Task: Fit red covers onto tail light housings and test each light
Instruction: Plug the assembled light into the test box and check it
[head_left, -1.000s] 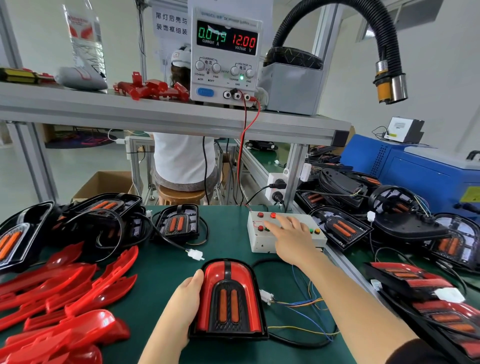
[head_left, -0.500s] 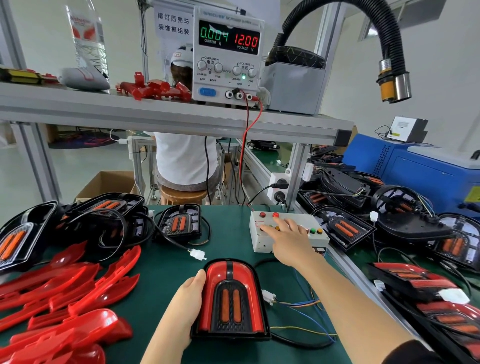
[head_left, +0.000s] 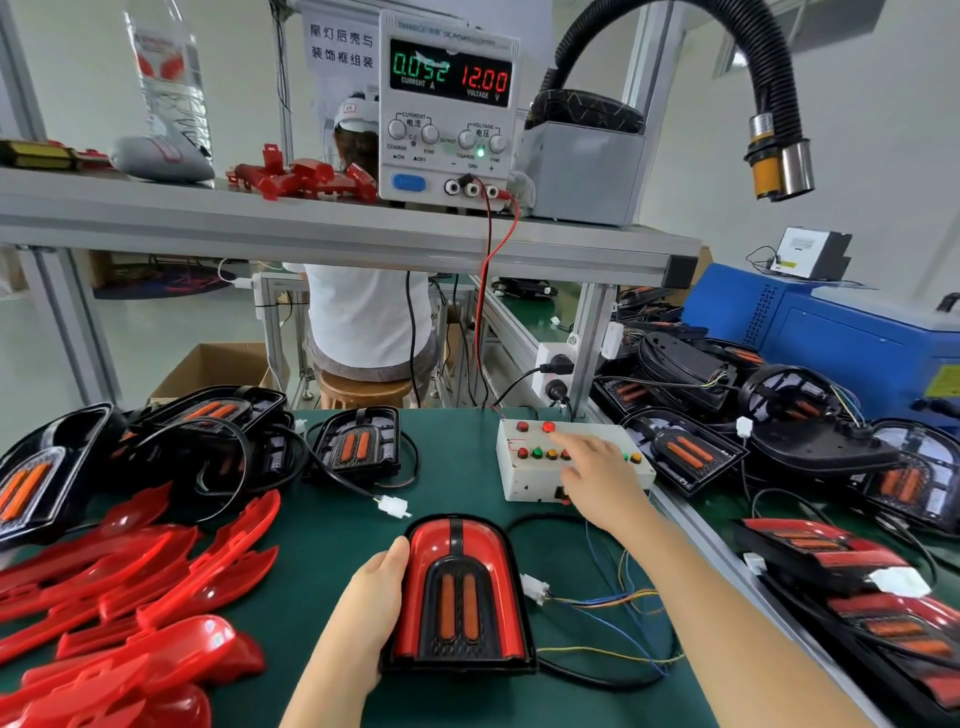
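Observation:
A tail light with its red cover fitted lies on the green mat in front of me, its white plug joined to coloured wires. My left hand holds its left edge, thumb up along the side. My right hand lies with straight fingers on the white button box, fingertips on its row of coloured buttons. A red lamp glows on the box's top row. The power supply on the shelf reads 0.052 A and 12.00 V. Loose red covers are heaped at my left.
Black housings without covers with cables crowd the back left of the mat. Finished lights and more housings fill the right bench beside a blue machine. A black extraction hose hangs upper right. A person in white sits behind the shelf.
My right hand has slid to the right along the button row. The current reading went from 0.079 to 0.004 to 0.052 A. My left hand has stayed on the light.

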